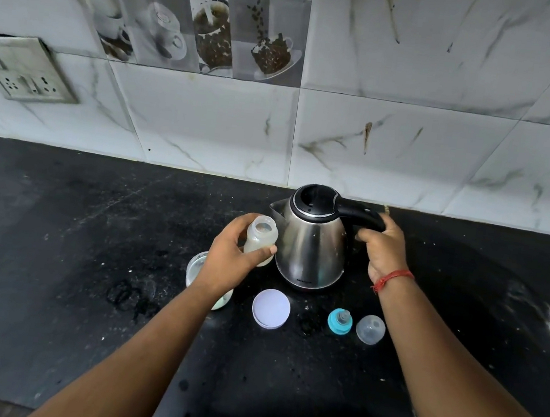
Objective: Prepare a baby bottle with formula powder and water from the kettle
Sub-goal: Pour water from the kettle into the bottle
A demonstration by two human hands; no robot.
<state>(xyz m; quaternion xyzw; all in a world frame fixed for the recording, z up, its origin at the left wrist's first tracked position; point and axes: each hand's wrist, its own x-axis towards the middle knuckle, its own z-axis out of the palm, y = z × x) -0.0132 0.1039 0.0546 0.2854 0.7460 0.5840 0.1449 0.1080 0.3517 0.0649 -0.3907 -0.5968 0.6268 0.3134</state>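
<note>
The open-mouthed bottle (260, 241) is held upright in the left hand (231, 260), just left of the kettle (312, 243) spout (nearly touching); the handle is gripped by the right hand (384, 246).

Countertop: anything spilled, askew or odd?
Pale specks, perhaps powder, dot the black countertop near the round lid. The left hand holds the open bottle tilted toward the kettle. Nothing else stands out.
</note>
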